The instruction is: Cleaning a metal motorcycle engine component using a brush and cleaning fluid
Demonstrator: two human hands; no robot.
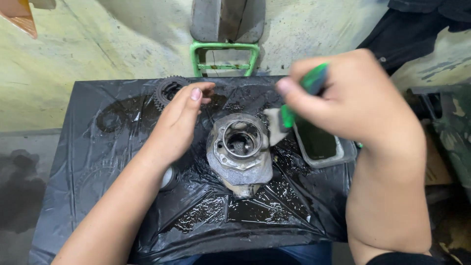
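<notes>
A grey metal engine housing with a round bore stands in the middle of a table covered in wet black plastic sheet. My right hand grips a green-handled brush, whose pale bristles touch the housing's upper right rim. My left hand rests flat on the sheet just left of the housing, fingers together, holding nothing. A dark toothed gear lies beyond its fingertips.
A small rectangular tray of dark liquid sits right of the housing, under my right hand. A green metal frame stands behind the table. Oily puddles lie on the sheet's near side. Dark cloth hangs at upper right.
</notes>
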